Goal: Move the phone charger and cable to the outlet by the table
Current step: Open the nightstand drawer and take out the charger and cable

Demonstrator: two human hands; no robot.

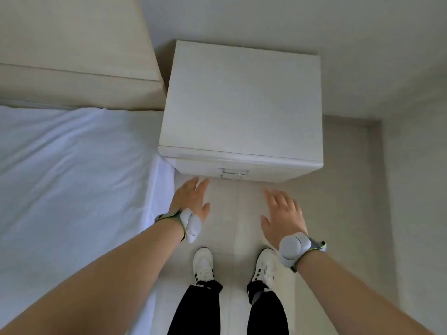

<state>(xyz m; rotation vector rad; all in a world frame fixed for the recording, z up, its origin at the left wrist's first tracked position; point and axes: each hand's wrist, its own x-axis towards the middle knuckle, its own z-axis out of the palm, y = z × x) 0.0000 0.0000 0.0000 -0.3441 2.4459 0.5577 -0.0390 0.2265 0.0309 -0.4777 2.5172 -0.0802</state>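
Note:
No phone charger, cable or outlet shows in this view. A pale bedside table with a drawer handle on its front stands right ahead of me. My left hand is stretched out flat with fingers apart, just below the table's front left corner, and holds nothing. Likewise spread and holding nothing, my right hand hovers over the floor below the table's front right. Each wrist carries a grey band device.
A bed with a white sheet fills the left side, its beige headboard at the upper left. My white shoes stand on the pale tiled floor. A wall runs down the right.

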